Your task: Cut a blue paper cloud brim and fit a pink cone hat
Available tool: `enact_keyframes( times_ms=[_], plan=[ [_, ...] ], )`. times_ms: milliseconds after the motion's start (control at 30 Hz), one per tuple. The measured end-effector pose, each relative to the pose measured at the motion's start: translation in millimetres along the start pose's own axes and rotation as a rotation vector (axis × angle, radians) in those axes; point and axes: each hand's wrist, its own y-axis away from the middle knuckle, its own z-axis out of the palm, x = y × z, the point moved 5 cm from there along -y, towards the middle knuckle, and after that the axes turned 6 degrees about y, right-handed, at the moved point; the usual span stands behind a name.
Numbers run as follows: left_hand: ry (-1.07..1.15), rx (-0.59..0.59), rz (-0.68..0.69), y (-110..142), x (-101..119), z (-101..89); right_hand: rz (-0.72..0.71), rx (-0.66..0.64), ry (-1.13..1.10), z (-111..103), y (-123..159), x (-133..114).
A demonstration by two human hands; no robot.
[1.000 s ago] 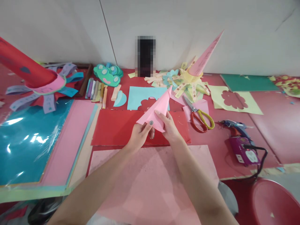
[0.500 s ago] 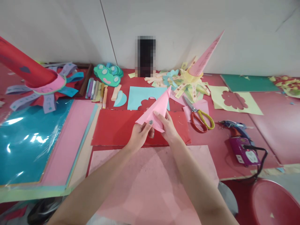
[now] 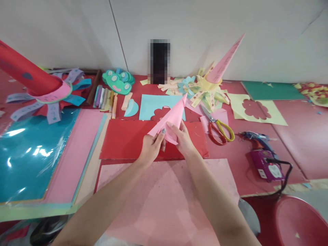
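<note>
Between my hands is a pink paper cone (image 3: 172,118), its tip pointing up and to the right. My left hand (image 3: 153,145) pinches the cone's lower left edge, with the thumb on the outside. The fingers of my right hand (image 3: 183,136) wrap around its right side, the thumb pressing on the front. Under the cone lies a red sheet (image 3: 125,140). Behind it is a light blue sheet (image 3: 148,102) with a flower-shaped cutout. Scissors (image 3: 217,126) with one red and one yellow handle rest to the right of my right hand.
A glue gun (image 3: 257,138) lies beside a purple power socket (image 3: 268,165) at the right. Behind stands another pink cone (image 3: 225,63) in a yellow ring with paper strips. Marker pens (image 3: 102,97), green frog cutouts (image 3: 119,82) and a red tube (image 3: 30,71) are on the left.
My left hand has shifted very slightly left and up along the cone's lower edge. The cone stays in both hands, almost in the same place.
</note>
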Motion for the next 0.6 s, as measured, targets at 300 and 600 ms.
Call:
enact_keyframes(
  times_ms=[300,600],
  plan=[
    [0.109,-0.102,0.001,-1.7,-2.7,6.0,0.021,0.044,-0.022,-2.1,-0.6,-1.9],
    [0.079,-0.008,0.048,-1.4,-4.5,-0.7,0.004,0.047,-0.040,-2.9,-0.4,0.2]
  ],
)
